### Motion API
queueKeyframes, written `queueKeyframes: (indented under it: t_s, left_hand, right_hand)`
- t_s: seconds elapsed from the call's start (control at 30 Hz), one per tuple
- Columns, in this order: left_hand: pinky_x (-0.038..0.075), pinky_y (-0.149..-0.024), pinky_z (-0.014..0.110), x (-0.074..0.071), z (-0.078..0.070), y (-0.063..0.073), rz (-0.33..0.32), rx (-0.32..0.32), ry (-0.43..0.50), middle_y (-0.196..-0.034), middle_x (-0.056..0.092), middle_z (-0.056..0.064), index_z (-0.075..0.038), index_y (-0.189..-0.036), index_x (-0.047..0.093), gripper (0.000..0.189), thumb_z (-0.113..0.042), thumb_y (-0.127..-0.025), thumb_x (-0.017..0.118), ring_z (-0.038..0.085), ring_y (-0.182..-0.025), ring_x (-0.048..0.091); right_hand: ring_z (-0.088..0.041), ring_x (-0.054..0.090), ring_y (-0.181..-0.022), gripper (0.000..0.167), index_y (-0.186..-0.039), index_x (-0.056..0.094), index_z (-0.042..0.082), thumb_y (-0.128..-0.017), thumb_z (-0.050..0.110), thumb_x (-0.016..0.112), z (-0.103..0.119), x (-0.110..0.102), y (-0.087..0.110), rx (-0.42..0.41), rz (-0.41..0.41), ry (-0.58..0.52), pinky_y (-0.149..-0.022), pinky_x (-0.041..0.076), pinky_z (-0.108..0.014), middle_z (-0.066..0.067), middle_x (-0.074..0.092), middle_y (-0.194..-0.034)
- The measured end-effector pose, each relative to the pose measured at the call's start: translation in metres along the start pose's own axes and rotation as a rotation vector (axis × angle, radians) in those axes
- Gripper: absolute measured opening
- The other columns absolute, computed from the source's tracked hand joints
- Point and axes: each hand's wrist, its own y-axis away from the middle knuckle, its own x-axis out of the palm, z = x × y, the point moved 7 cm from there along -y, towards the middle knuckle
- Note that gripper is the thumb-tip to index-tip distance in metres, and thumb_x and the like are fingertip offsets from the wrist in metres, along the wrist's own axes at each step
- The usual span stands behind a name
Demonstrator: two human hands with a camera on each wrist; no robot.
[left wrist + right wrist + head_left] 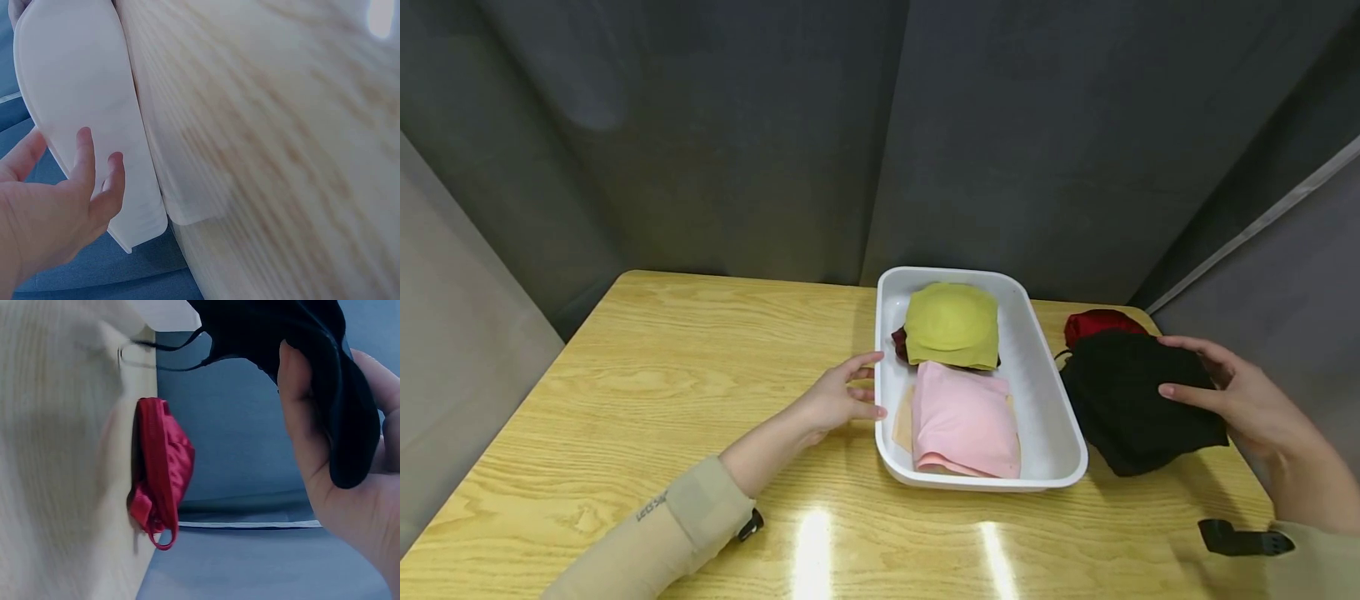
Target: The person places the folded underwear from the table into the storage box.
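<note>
My right hand grips a folded black bra by its right edge, thumb on one face and fingers on the other. The right wrist view shows it held above the table, with a thin strap hanging off. Fingers spread, my left hand touches the left rim of a white plastic bin. In the bin lie a folded yellow bra, partly over something dark red, and a folded pink garment with a beige piece under it.
A red satin bra lies at the table's back right corner, behind the black one. Wooden tabletop stretches left of the bin. Grey curtains stand close behind the table, and another grey panel borders its right side.
</note>
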Motion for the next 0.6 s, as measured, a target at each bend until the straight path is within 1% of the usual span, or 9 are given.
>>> queueKeyframes:
  t_s: [0.07,0.1,0.17,0.3,0.33,0.37,0.43,0.5,0.6]
  left_hand:
    - [0.055,-0.082,0.032,0.0,-0.001,0.0,0.0,0.002,-0.001,-0.136,0.04,0.023,-0.019,-0.146,0.035,0.085,0.013,-0.075,0.07,0.039,-0.117,0.052]
    - [0.055,-0.082,0.032,0.0,-0.001,0.0,0.001,0.003,0.0,-0.136,0.04,0.023,-0.019,-0.146,0.035,0.085,0.013,-0.075,0.07,0.039,-0.117,0.052]
    - [0.055,-0.082,0.032,0.0,-0.001,0.0,0.003,0.005,0.001,-0.136,0.04,0.023,-0.019,-0.146,0.035,0.085,0.013,-0.075,0.07,0.039,-0.117,0.052]
    - [0.055,-0.082,0.032,0.0,-0.001,0.001,0.002,0.002,0.001,-0.137,0.04,0.023,-0.019,-0.146,0.035,0.085,0.013,-0.075,0.07,0.039,-0.117,0.052]
    - [0.055,-0.082,0.032,0.0,-0.001,0.001,0.002,0.0,0.001,-0.137,0.04,0.022,-0.019,-0.146,0.035,0.085,0.013,-0.075,0.07,0.039,-0.117,0.052]
    - [0.055,-0.082,0.032,0.0,-0.001,0.001,0.002,0.0,0.001,-0.137,0.04,0.023,-0.019,-0.146,0.035,0.085,0.013,-0.075,0.07,0.039,-0.117,0.052]
    - [0.055,-0.082,0.032,0.0,-0.001,0.001,0.003,0.001,0.0,-0.137,0.04,0.023,-0.018,-0.146,0.034,0.085,0.014,-0.075,0.07,0.039,-0.117,0.052]
    - [0.055,-0.082,0.032,0.001,-0.001,0.0,0.003,0.0,0.003,-0.136,0.04,0.023,-0.018,-0.146,0.034,0.085,0.014,-0.075,0.069,0.039,-0.117,0.052]
    - [0.055,-0.082,0.032,0.001,-0.002,0.0,0.003,-0.003,0.005,-0.136,0.04,0.023,-0.018,-0.146,0.035,0.085,0.014,-0.075,0.069,0.039,-0.117,0.052]
  right_hand:
    - [-0.001,0.015,-0.136,0.063,-0.147,0.031,0.024,-0.093,0.015,0.061,0.004,-0.003,0.0,-0.006,-0.019,0.027,-0.108,0.024,-0.018,0.013,0.019,-0.149]
    - [0.002,0.017,-0.134,0.063,-0.147,0.031,0.024,-0.093,0.015,0.061,0.005,-0.004,0.0,-0.01,-0.027,0.041,-0.101,0.026,-0.009,0.014,0.02,-0.149]
    - [0.006,0.025,-0.128,0.063,-0.147,0.032,0.025,-0.092,0.014,0.061,0.009,-0.007,0.0,-0.021,-0.044,0.052,-0.086,0.033,-0.002,0.015,0.024,-0.145]
    - [0.009,0.044,-0.115,0.062,-0.146,0.034,0.021,-0.091,0.005,0.06,0.017,-0.011,-0.001,-0.036,-0.045,-0.055,-0.079,0.049,-0.013,0.016,0.034,-0.137]
    - [0.009,0.049,-0.106,0.063,-0.145,0.034,0.021,-0.091,0.004,0.06,0.019,-0.011,-0.001,-0.037,-0.048,-0.062,-0.072,0.053,-0.016,0.017,0.036,-0.132]
    - [0.008,0.05,-0.104,0.063,-0.145,0.034,0.021,-0.091,0.003,0.06,0.021,-0.012,-0.001,-0.039,-0.052,-0.063,-0.066,0.053,-0.017,0.016,0.037,-0.132]
    - [0.009,0.046,-0.107,0.064,-0.146,0.033,0.022,-0.091,0.004,0.06,0.024,-0.014,0.0,-0.04,-0.062,-0.045,-0.068,0.052,-0.014,0.01,0.032,-0.141]
    - [0.008,0.043,-0.108,0.064,-0.147,0.032,0.023,-0.091,0.006,0.06,0.029,-0.016,0.001,-0.044,-0.078,0.002,-0.069,0.05,-0.011,0.012,0.03,-0.141]
    - [0.005,0.051,-0.099,0.063,-0.145,0.035,0.02,-0.09,-0.001,0.06,0.035,-0.015,0.003,-0.063,-0.071,-0.116,-0.065,0.053,-0.016,0.008,0.039,-0.134]
